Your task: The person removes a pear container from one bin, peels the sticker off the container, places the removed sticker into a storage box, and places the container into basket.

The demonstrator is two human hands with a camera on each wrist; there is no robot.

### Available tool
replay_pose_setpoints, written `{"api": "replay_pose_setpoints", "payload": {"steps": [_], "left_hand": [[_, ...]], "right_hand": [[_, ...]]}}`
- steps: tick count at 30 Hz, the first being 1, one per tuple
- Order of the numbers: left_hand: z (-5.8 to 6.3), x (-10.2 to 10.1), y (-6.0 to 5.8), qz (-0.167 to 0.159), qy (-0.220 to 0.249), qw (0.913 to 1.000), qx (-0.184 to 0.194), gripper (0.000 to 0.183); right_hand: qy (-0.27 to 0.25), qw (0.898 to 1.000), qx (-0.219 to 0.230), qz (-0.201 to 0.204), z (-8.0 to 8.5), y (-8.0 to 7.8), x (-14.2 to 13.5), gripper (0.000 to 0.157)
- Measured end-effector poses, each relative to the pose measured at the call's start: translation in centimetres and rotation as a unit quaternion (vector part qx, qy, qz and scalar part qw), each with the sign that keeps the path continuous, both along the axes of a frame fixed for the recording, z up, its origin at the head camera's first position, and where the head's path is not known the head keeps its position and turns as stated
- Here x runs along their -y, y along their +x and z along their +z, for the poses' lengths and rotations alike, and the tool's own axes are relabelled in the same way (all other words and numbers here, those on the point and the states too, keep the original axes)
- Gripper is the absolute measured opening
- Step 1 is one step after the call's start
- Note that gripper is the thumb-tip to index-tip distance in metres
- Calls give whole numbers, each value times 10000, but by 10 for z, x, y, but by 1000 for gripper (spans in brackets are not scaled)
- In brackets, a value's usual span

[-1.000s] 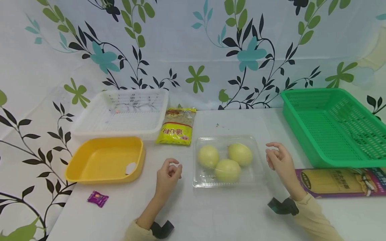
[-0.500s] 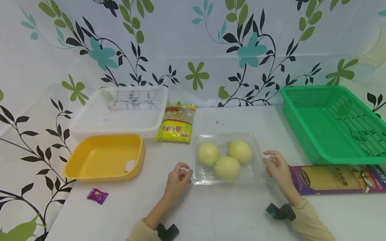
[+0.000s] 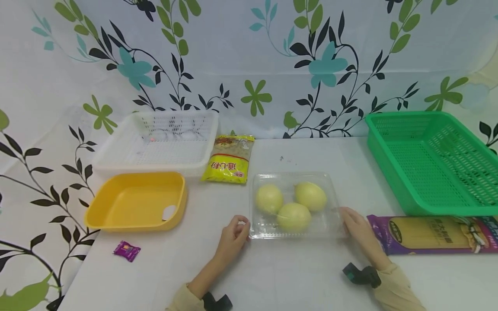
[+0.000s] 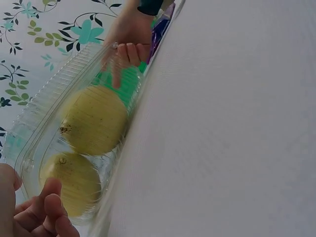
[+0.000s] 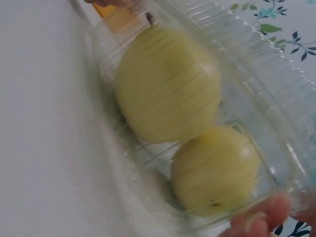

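A clear plastic box (image 3: 330,216) with three yellow-green pears (image 3: 294,217) in it stands mid-table, lid down. My left hand (image 3: 232,239) is at its near left edge. In the left wrist view, the left thumb (image 4: 7,177) and the curled fingers (image 4: 47,210) stand either side of the box's rim. On the other side, my right hand (image 3: 359,231) holds the right edge, its fingertips (image 5: 269,215) at the rim in the right wrist view. Part of each grip is hidden. Two pears (image 5: 168,84) show large through the ribbed plastic there.
Behind the left hand are a yellow basin (image 3: 134,224), a white basket (image 3: 155,168) and a yellow pasta bag (image 3: 229,160). A purple wrapped candy (image 3: 126,251) lies front left. At right, a green basket (image 3: 389,172) stands behind a long noodle packet (image 3: 435,235).
The left hand has moved right and forward to the box's left edge. The right hand has closed in on the right edge and now touches it. The box has stayed put.
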State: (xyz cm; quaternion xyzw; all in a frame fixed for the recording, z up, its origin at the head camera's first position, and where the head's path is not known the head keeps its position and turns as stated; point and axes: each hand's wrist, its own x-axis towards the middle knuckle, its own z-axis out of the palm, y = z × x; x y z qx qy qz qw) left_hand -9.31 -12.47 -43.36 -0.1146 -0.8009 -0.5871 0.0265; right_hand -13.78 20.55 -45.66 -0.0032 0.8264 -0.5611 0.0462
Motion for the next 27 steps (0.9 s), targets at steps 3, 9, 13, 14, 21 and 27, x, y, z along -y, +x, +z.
{"api": "replay_pose_setpoints", "payload": {"steps": [3, 9, 13, 14, 21, 27], "left_hand": [[-4, 1, 0, -63, 92, 9999, -76, 11], [-8, 5, -2, -433, 590, 9965, 407, 33], [-10, 6, -3, -830, 770, 9913, 678, 46], [-11, 6, -4, -931, 801, 9899, 714, 48], [-22, 7, -8, -1278, 1256, 9801, 859, 57], [-34, 7, -11, -1009, 1758, 9704, 1311, 58]], "right_hand": [[-304, 9969, 376, 624, 1, 0, -6, 51], [-1306, 9715, 985, 1718, 0, 0, -23, 51], [-1868, 9497, 1046, 2283, -4, 0, -31, 55], [-2041, 9435, 1048, 2390, -5, 0, -33, 56], [-2668, 9137, 964, 2909, -9, -1, -36, 61], [-2411, 9156, 747, 3129, -2, -2, -34, 63]]}}
